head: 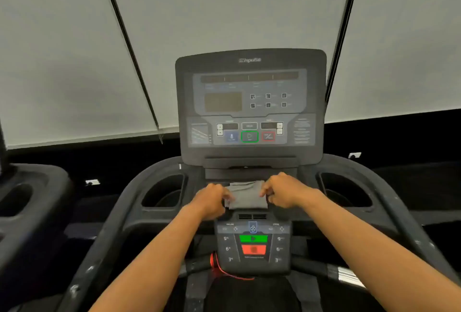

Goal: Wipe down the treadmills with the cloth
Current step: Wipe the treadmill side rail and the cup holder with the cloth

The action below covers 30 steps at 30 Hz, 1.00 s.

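Cloth (pixel 245 195) — pinched flat, crosswise, both hands.

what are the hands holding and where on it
A grey cloth: left hand pinches its left edge, right hand its right edge.

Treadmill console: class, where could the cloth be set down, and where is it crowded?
Free: the cup wells flanking the centre. Crowded: the middle, where left hand and right hand grip the cloth above the keypad.
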{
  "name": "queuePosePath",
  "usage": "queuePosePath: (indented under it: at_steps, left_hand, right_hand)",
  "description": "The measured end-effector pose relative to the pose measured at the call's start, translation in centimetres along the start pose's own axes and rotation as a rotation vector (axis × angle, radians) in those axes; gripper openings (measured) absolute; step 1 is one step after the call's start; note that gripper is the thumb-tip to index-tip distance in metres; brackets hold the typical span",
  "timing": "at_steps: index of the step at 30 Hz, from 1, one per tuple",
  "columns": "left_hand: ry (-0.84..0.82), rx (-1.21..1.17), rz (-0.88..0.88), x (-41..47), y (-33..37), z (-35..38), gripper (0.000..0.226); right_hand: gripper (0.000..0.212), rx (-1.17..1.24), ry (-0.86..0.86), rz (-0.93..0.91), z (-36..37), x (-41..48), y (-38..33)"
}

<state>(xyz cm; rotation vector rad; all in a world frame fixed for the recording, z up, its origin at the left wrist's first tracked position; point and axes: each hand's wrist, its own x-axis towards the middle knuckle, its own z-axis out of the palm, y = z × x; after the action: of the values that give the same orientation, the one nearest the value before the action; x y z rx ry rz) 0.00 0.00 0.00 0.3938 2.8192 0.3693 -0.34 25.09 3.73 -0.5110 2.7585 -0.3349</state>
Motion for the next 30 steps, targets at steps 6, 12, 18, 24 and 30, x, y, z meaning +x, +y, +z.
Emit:
queuePosePath:
  at_steps: [6, 12, 18, 24, 30]
  left_hand:
    - [-0.114, 0.068, 0.115, 4.0, -1.8, 0.8, 0.050]
    - [-0.112, 0.035, 0.194, 6.1, -2.8, 1.7, 0.038]
    - [0.019, -0.143, 0.145, 6.7, -2.7, 1.8, 0.019]
    - [0.141, -0.731, -0.137, 5.3, -2.2, -0.4, 0.010]
    - [0.269, -1.368, -0.239, -1.1, -3.5, -2.7, 0.023]
  right_hand:
    - [0.025, 0.070, -0.063, 0.074, 1.6, 3.6, 0.8]
    - [0.021, 0.047, -0.101, 0.081, 2.7, 5.3, 0.5]
    - [0.031, 0.032, -0.206, 0.060, 2.2, 7.2, -0.8]
    - [0.039, -0.078, -0.080, -0.046, 0.5, 9.6, -3.0]
    - [0.021, 0.029, -0.167, -0.297, -3.3, 12.3, -7.5]
